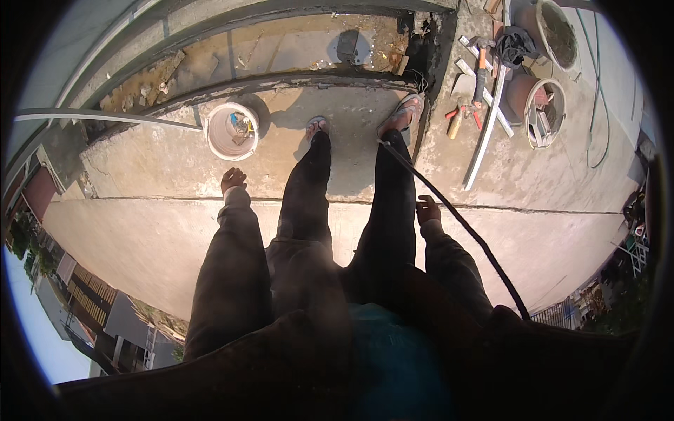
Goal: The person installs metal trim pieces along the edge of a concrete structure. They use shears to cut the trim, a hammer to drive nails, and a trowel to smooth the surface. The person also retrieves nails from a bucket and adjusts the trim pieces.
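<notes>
My left hand [234,179] hangs with loosely curled, slightly parted fingers and nothing in it. Just ahead of it stands a white bucket [234,144] with some rubbish and scraps at its bottom. On the other side of my legs, my right hand [427,210] hangs low, its fingers bent but apart, also holding nothing. A dark cord [470,228] runs past it, from near my right foot back toward my body. Neither hand touches a tool or the bucket.
A trowel [462,93], a hammer [480,77], red-handled pliers [460,111] and long metal strips [487,130] lie at the right. Two more buckets [516,95] [531,21] stand beyond, near a black bag [516,46]. Ahead is a shallow wet trench [281,49]; a pale rail [112,116] reaches toward the white bucket.
</notes>
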`<state>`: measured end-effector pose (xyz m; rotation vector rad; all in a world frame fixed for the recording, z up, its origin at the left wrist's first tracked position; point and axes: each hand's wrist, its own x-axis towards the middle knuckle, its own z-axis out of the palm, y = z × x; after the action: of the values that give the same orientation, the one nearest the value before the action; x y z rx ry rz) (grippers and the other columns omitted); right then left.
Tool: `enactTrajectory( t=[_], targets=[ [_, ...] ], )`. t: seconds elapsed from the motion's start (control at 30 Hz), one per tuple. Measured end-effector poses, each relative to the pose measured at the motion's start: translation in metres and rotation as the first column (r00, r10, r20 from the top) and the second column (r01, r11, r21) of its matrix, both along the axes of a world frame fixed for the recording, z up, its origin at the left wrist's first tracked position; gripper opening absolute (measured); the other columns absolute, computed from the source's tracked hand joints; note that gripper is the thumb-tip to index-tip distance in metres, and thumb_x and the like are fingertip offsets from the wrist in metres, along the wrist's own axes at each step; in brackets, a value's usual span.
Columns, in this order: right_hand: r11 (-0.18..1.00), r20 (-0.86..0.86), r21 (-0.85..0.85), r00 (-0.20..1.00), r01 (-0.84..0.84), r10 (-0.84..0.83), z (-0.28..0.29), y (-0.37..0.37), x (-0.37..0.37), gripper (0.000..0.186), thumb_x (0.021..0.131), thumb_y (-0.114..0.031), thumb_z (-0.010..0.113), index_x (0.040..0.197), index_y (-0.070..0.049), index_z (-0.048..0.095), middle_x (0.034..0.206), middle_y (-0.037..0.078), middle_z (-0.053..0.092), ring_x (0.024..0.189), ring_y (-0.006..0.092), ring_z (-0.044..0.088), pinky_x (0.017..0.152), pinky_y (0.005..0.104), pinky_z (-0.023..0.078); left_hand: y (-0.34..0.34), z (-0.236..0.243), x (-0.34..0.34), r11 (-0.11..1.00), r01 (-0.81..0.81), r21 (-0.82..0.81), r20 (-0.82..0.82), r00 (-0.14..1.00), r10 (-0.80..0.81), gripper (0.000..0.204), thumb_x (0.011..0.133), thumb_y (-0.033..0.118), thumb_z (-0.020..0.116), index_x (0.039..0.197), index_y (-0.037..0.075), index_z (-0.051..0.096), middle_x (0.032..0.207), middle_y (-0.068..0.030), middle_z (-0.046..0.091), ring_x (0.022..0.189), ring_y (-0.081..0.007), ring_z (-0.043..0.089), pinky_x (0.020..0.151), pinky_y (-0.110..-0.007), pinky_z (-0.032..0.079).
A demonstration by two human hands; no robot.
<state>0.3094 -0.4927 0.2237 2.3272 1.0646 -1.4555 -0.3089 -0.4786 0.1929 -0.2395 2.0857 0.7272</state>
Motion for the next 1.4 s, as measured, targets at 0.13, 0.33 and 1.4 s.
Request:
enactTrajectory(
  t=[0.13,0.33,1.4],
  targets=[
    [0.982,0.048,0.081,0.983,0.173,-0.178,0.082,-0.046,-0.017,0.024,0.095,-0.024,0.065,0.118,-0.015,0.067,0.097,0.014,0.075,0.089,0.0251,0.073,0.075,0.0385,0.058,0.025,0.027,0.016,0.947,0.32,-0.014,0.302,0.905,-0.301,0.034,0.101,0.019,0.06,0.134,0.013,0.055,0.114,-0.0103,0.069,0.1,-0.0282,0.07,0.075,-0.042,0.052],
    [0.878,0.072,0.112,0.877,0.466,-0.475,0.184,-0.111,0.001,0.028,0.095,-0.035,0.063,0.113,-0.015,0.071,0.104,0.012,0.075,0.096,0.0277,0.072,0.087,0.0389,0.055,0.091,0.079,0.086,0.74,0.652,0.164,0.424,0.631,-0.649,0.024,0.095,0.012,0.061,0.118,0.009,0.065,0.096,-0.0119,0.071,0.082,-0.0222,0.07,0.059,-0.03,0.048],
    [0.547,-0.033,0.689,0.776,0.474,-0.63,0.309,0.036,0.767,0.024,0.09,-0.011,0.068,0.114,-0.009,0.064,0.086,0.01,0.068,0.066,0.019,0.065,0.062,0.0332,0.054,0.277,0.189,0.818,0.076,0.997,0.018,0.038,0.075,-0.996,0.021,0.092,0.024,0.065,0.101,0.006,0.071,0.093,-0.0087,0.073,0.079,-0.0194,0.07,0.068,-0.037,0.055]
  ],
)
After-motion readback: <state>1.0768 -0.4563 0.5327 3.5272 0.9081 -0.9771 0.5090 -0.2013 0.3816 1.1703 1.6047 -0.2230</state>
